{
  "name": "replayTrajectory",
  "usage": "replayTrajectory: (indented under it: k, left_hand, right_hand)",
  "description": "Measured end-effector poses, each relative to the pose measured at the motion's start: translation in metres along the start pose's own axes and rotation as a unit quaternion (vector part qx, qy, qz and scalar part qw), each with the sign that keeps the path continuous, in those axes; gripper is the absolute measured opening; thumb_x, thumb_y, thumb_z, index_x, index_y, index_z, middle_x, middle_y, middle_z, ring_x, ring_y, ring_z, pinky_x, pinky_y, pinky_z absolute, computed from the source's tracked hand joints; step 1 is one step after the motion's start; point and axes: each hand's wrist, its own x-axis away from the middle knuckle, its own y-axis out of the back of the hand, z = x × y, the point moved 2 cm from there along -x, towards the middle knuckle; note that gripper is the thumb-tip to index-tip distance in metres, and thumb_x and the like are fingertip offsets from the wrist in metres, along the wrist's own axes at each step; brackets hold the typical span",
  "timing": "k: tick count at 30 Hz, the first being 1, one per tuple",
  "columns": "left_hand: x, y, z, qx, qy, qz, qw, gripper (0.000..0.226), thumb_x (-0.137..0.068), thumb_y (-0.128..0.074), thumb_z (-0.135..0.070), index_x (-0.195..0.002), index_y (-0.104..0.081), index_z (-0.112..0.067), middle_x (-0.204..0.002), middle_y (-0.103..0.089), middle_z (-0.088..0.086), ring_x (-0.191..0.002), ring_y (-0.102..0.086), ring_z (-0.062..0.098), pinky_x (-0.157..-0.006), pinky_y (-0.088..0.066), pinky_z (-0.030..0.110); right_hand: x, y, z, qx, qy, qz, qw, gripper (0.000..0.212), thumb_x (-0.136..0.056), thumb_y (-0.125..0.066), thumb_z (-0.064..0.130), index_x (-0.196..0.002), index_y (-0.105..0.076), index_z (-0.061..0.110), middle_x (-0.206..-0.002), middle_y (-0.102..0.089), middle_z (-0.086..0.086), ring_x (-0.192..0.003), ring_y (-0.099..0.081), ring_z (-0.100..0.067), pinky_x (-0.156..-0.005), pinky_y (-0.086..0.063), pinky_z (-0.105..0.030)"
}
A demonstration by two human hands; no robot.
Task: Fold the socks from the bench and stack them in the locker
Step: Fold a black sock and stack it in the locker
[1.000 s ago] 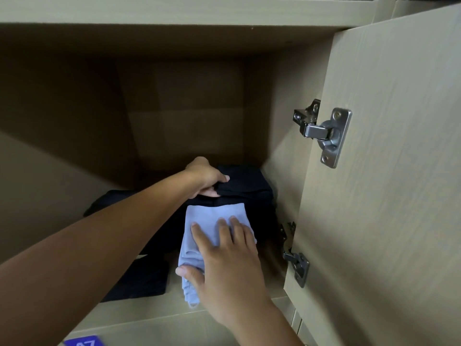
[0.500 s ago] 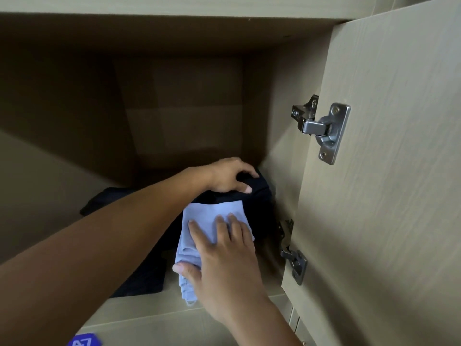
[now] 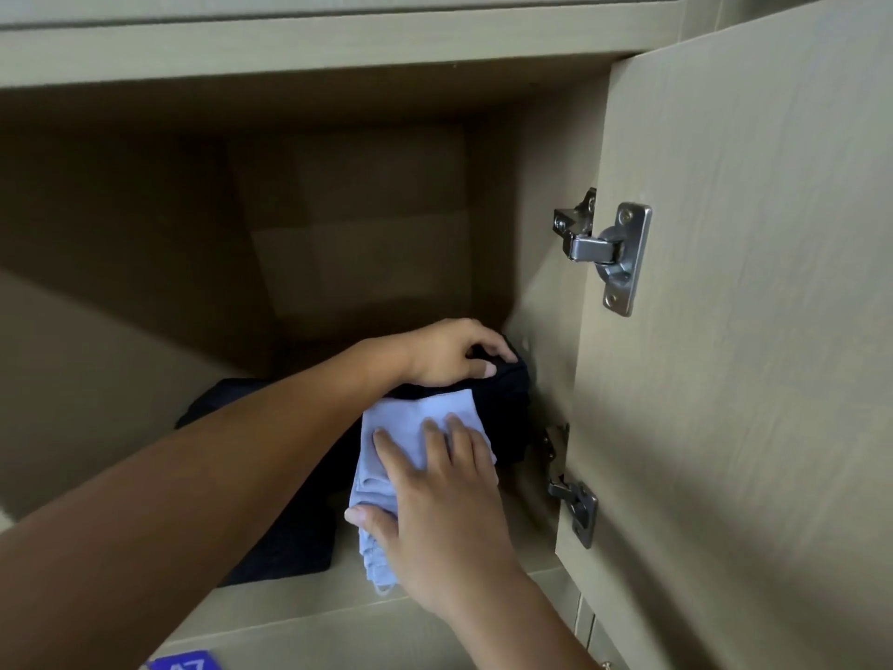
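While the locker (image 3: 338, 263) stands with its door (image 3: 754, 331) swung wide to the right, both hands reach into it over the near edge of its floor. The right hand (image 3: 435, 500) lies on the folded light blue socks (image 3: 415, 418), its fingers (image 3: 435, 437) straight and a little spread across the top of the bundle, the thumb (image 3: 360, 517) hooked round the bundle's left edge, so that it clasps the socks between fingers and thumb. These socks sit near the front of the locker, towards its right side, resting partly on the dark clothes (image 3: 502, 418) behind and beneath them. The left hand (image 3: 449, 353) reaches farther in, its fingers curled over the top of the dark clothes at the far right, close to the locker's right wall; they grip the cloth there. More dark fabric (image 3: 285, 544) lies flat on the locker floor to the left, partly hidden by the left forearm. Two metal hinges show on the door, an upper hinge (image 3: 604, 253) and a lower hinge (image 3: 575, 505). A blue number tag (image 3: 183, 662) peeks in at the bottom edge
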Motion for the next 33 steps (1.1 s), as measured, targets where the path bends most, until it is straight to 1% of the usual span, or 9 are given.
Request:
replayTrajectory:
  k: [3,5,9,10,13,18,27,30,33]
  left_hand:
    - [0.002,-0.006,-0.006,-0.009,0.009,0.034,0.999,0.037,-0.104,-0.055,-0.01,-0.14,-0.062,-0.016,-0.136,-0.056,0.007,-0.128,-0.049,0.016,-0.113,-0.034,0.027]
    - [0.005,-0.004,-0.008,0.002,0.015,0.024,1.0,0.034,-0.105,-0.055,-0.012,-0.138,-0.064,-0.014,-0.136,-0.059,0.005,-0.128,-0.051,0.015,-0.113,-0.036,0.029]
    - [0.025,0.017,-0.015,-0.001,0.021,-0.024,0.999,0.028,-0.101,-0.063,-0.019,-0.127,-0.071,-0.015,-0.112,-0.063,-0.011,-0.095,-0.056,-0.013,-0.087,-0.04,0.005]
    - [0.033,0.024,-0.016,0.0,0.022,-0.039,0.999,0.025,-0.101,-0.065,-0.021,-0.124,-0.073,-0.017,-0.111,-0.065,-0.012,-0.092,-0.057,-0.017,-0.085,-0.041,0.005]
    - [0.068,0.046,-0.019,0.005,0.032,-0.081,0.996,0.019,-0.099,-0.067,-0.025,-0.116,-0.076,-0.022,-0.112,-0.074,-0.009,-0.098,-0.067,-0.002,-0.091,-0.05,0.018]
    - [0.152,0.063,-0.034,-0.019,0.069,-0.162,0.984,0.012,-0.098,-0.069,-0.026,-0.107,-0.077,-0.025,-0.101,-0.075,-0.014,-0.096,-0.068,-0.003,-0.084,-0.05,0.012]
    - [0.32,0.043,-0.046,-0.048,0.181,-0.225,0.956,0.01,-0.098,-0.067,-0.031,-0.099,-0.076,-0.034,-0.094,-0.074,-0.024,-0.093,-0.068,-0.001,-0.075,-0.046,0.01]
    - [0.363,0.027,-0.041,-0.048,0.215,-0.252,0.942,0.011,-0.098,-0.065,-0.032,-0.097,-0.076,-0.035,-0.094,-0.073,-0.023,-0.093,-0.067,-0.001,-0.077,-0.05,0.018]
    - [0.4,0.008,-0.037,-0.046,0.239,-0.277,0.93,0.011,-0.098,-0.065,-0.03,-0.094,-0.075,-0.034,-0.093,-0.073,-0.021,-0.095,-0.066,0.001,-0.075,-0.053,0.019]
  right_hand:
    - [0.0,0.0,0.0,-0.006,-0.001,-0.007,1.0,0.069,-0.082,-0.029,0.074,-0.128,-0.065,0.036,-0.12,-0.07,-0.01,-0.121,-0.062,-0.036,-0.099,-0.052,-0.047]
    - [0.0,0.0,0.0,-0.016,-0.002,-0.009,1.0,0.069,-0.082,-0.029,0.074,-0.128,-0.064,0.035,-0.122,-0.069,-0.011,-0.121,-0.061,-0.037,-0.1,-0.05,-0.048]
    - [-0.001,0.001,-0.001,-0.027,-0.004,-0.014,1.0,0.069,-0.082,-0.031,0.073,-0.126,-0.065,0.032,-0.122,-0.069,-0.011,-0.12,-0.061,-0.035,-0.102,-0.049,-0.049]
    - [-0.001,0.002,-0.001,-0.031,-0.003,-0.018,0.999,0.069,-0.082,-0.032,0.073,-0.125,-0.066,0.031,-0.121,-0.069,-0.01,-0.12,-0.061,-0.035,-0.103,-0.048,-0.049]
    - [-0.001,0.004,-0.002,-0.039,-0.002,-0.03,0.999,0.07,-0.081,-0.034,0.072,-0.122,-0.067,0.027,-0.119,-0.069,-0.007,-0.12,-0.06,-0.034,-0.109,-0.039,-0.047]
    - [0.0,0.013,0.005,-0.079,0.009,-0.043,0.996,0.068,-0.084,-0.036,0.068,-0.116,-0.072,0.019,-0.113,-0.07,-0.007,-0.119,-0.061,-0.035,-0.109,-0.024,-0.047]
    - [0.016,0.036,0.038,-0.132,0.076,-0.1,0.983,0.035,-0.089,-0.054,0.046,-0.099,-0.072,0.018,-0.099,-0.067,0.0,-0.104,-0.059,-0.028,-0.102,-0.033,-0.037]
    - [0.025,0.04,0.055,-0.155,0.118,-0.079,0.978,0.035,-0.093,-0.051,0.045,-0.109,-0.071,0.021,-0.103,-0.066,0.004,-0.109,-0.056,-0.024,-0.101,-0.041,-0.04]
    - [0.034,0.041,0.074,-0.162,0.178,-0.028,0.97,0.037,-0.099,-0.049,0.044,-0.125,-0.066,0.024,-0.115,-0.064,0.006,-0.119,-0.051,-0.022,-0.107,-0.037,-0.04]
